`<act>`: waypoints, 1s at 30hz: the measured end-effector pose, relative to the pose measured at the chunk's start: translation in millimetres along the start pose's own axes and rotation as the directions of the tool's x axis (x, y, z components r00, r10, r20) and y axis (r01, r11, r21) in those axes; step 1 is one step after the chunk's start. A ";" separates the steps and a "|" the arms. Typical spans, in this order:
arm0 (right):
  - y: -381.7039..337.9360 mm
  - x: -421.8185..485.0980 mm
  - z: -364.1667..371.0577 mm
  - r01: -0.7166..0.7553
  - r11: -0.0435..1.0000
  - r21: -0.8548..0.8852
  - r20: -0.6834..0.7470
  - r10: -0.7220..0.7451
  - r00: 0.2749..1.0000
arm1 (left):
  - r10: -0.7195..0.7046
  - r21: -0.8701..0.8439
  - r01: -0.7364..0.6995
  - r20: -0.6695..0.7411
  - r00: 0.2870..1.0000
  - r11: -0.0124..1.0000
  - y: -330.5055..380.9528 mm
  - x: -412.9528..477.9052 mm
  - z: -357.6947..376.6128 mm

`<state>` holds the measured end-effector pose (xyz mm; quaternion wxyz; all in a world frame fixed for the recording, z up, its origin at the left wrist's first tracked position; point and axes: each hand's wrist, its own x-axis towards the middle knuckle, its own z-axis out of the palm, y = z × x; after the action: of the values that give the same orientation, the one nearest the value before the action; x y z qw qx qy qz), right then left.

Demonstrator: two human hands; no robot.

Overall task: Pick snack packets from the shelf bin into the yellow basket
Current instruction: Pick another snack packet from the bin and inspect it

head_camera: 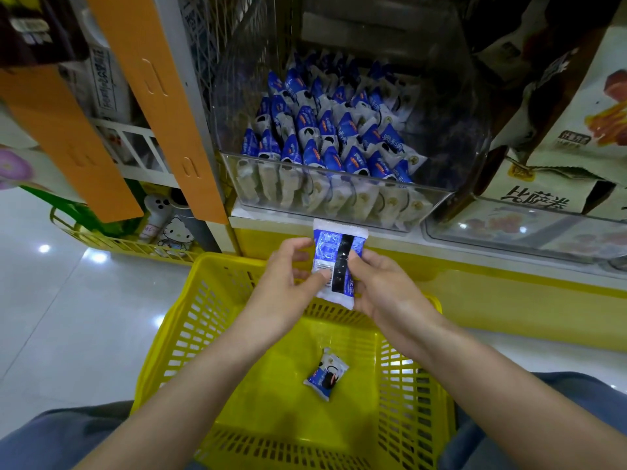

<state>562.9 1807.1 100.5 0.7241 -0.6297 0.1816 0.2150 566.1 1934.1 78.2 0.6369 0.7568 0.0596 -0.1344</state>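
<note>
Holding snack packet (pixel 336 262) over far side of yellow basket (pixel 169 334)
Left hand (pixel 288 279) and right hand (pixel 383 290) pinch it; drop it low

3 o'clock, cream carton (pixel 543 189): "比萨卷" legible. Print unreadable on held snack packet (pixel 327 247), centre, and binned packets (pixel 325 137), 12 o'clock.

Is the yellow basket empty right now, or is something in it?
Not empty: one snack packet lies on the basket floor.
</note>
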 end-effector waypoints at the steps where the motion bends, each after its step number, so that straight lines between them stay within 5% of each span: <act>1: -0.6 0.6 0.5 0.010 1.000 0.000 -0.024 -0.010 1.000 | 0.061 0.071 -0.059 -0.027 0.998 0.996 0.1 -1.2 1.7; 13: 3.0 1.4 -2.5 0.084 0.993 -0.081 0.011 -0.083 0.996 | 0.187 0.196 -0.205 0.106 0.977 0.959 -1.4 -3.6 -2.6; 23: 11.8 -0.2 3.3 0.120 0.972 -0.203 0.061 -0.110 0.992 | 0.401 0.545 -0.371 0.068 0.913 0.752 -3.9 -3.0 -12.9; 30: 13.2 4.7 1.3 0.231 0.923 -0.309 0.139 -0.197 0.971 | 0.401 0.555 -0.353 0.038 0.915 0.753 -5.0 0.4 -16.4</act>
<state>559.7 1810.3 87.1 0.6390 -0.7435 0.0356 0.1943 567.2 1951.0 75.8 0.4027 0.9087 -0.1087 0.0171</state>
